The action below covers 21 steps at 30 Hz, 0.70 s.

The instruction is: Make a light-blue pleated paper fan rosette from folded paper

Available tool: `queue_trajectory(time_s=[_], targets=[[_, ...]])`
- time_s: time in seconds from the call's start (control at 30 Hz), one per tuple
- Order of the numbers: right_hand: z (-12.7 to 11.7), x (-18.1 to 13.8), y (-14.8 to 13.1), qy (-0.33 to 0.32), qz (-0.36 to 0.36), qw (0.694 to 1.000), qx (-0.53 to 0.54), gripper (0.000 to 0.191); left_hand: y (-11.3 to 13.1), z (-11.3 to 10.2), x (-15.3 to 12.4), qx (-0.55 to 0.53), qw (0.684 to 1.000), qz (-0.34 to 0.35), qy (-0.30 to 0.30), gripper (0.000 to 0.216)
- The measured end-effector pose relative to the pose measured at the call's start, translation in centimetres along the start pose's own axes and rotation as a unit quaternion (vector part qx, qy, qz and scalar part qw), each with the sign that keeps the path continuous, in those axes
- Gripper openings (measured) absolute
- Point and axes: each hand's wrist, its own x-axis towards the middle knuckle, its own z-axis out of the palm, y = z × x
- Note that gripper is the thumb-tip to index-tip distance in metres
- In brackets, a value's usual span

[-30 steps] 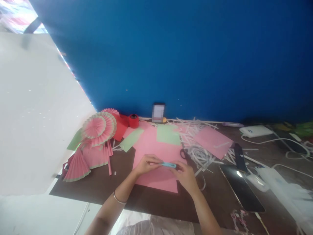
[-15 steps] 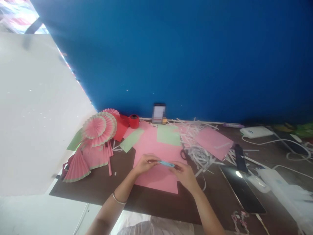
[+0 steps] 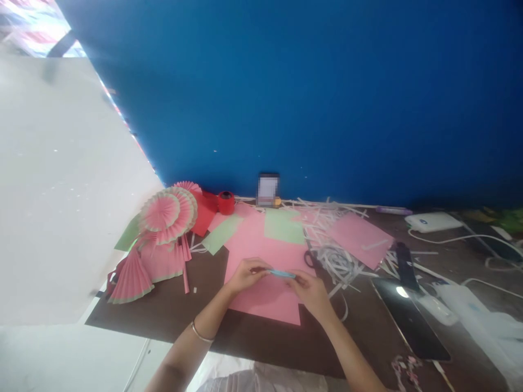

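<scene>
A slim light-blue object (image 3: 281, 273) is stretched between my hands above the pink paper sheet (image 3: 267, 313); its exact kind is too blurred to make out. My left hand (image 3: 247, 276) pinches its left end between thumb and fingers. The other end is gripped by my right hand (image 3: 309, 288). Just beyond the right hand lie dark-handled scissors (image 3: 309, 258), partly covered by white paper strips (image 3: 337, 261). A pale green sheet (image 3: 285, 226) rests on the far part of the pink paper.
Pleated pink paper fans (image 3: 161, 212) are heaped at the left, near a red tape roll (image 3: 226, 202). On the right lie a phone (image 3: 412, 318), a white device (image 3: 433, 221) and cables. A blue wall (image 3: 310, 98) stands behind the table.
The view has shifted slightly, so everything sits a little further right. The light-blue object looks thinner, as if tilted slightly; both hands keep hold of it.
</scene>
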Motion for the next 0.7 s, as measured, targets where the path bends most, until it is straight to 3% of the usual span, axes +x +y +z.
queue_trajectory(time_s=[0.17, 0.3, 0.43, 0.57, 0.63, 0.7], targets=[[-0.6, 0.2, -0.2, -0.053, 0.014, 0.998, -0.032, 0.038, -0.2, -0.1, 0.0, 0.0, 1.0, -0.009, -0.002, 0.03], [-1.2, 0.2, -1.3, -0.064, -0.065, 0.983, -0.161, 0.028, -0.1, -0.3, 0.1, -0.021, 0.999, -0.023, 0.004, 0.029], [-0.8, 0.4, -1.8, -0.036, -0.127, 0.969, -0.209, 0.03, -0.1, -0.2, 0.2, -0.06, 0.997, -0.051, 0.014, 0.029], [0.7, 0.8, -1.3, -0.005, -0.054, 0.983, -0.174, 0.038, -0.3, -0.1, 0.6, -0.07, 0.993, -0.09, 0.039, 0.028], [1.1, 1.0, -1.0, -0.029, -0.016, 0.988, -0.152, 0.04, -0.6, -0.3, 0.7, -0.084, 0.989, -0.102, 0.059, 0.027], [1.2, 1.2, -0.8, -0.055, -0.023, 0.986, -0.154, 0.037, -0.9, -0.5, 0.7, -0.109, 0.985, -0.112, 0.068, 0.027]])
